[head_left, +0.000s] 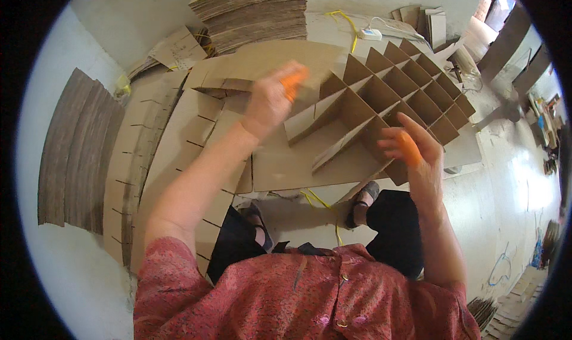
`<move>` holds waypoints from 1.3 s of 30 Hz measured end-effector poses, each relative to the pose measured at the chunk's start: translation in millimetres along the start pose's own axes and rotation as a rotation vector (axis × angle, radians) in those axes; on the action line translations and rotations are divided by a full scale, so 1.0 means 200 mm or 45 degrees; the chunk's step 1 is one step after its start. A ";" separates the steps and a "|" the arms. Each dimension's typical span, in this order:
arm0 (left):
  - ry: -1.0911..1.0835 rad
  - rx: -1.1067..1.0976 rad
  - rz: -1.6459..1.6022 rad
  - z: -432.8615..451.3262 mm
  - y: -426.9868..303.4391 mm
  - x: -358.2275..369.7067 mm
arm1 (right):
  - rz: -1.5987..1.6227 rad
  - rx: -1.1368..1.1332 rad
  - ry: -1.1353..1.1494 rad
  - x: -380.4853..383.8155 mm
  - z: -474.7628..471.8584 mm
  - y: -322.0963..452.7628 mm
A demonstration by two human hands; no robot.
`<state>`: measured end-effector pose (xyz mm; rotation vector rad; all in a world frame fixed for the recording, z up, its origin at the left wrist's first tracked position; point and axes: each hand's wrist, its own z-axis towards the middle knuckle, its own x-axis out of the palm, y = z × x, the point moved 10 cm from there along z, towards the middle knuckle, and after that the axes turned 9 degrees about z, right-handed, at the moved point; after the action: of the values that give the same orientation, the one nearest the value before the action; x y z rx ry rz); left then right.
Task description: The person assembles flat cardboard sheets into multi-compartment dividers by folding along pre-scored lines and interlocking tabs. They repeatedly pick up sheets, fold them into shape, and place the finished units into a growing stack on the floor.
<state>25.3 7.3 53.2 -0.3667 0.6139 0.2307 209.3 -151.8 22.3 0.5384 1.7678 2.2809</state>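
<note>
A cardboard divider grid [393,90] of interlocked strips stands on a flat cardboard sheet [277,166] before me. My left hand [275,92], blurred and with an orange covering on a finger, is over the sheet to the left of the grid. Its fingers are curled; whether it holds anything is not clear. At the grid's near right side is my right hand [413,148], also with orange on a finger. Its fingers are spread beside the grid, holding nothing visible. Slotted cardboard strips [178,166] lie at the left, and a curved strip [232,84] lies beyond them.
A tall stack of cardboard [259,16] stands at the back. More cardboard stacks [76,157] lean at the far left. A white power strip [370,34] and yellow strapping [351,25] lie behind the grid. Loose cardboard pieces [435,25] rest against the back wall.
</note>
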 end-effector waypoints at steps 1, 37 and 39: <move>0.006 0.099 -0.057 -0.04 -0.13 0.02 | 0.185 0.101 0.032 0.04 0.02 -0.03; 0.282 -0.831 -0.857 0.02 0.36 0.24 | -0.752 -0.404 -0.165 -0.12 -0.37 0.12; 0.305 -0.916 -0.882 -0.12 0.44 0.33 | -0.684 -0.313 -0.120 -0.08 -0.37 0.06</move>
<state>37.7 85.5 -27.5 -1.2847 0.5892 -0.2782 195.5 -226.3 14.7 0.1020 1.3508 2.0062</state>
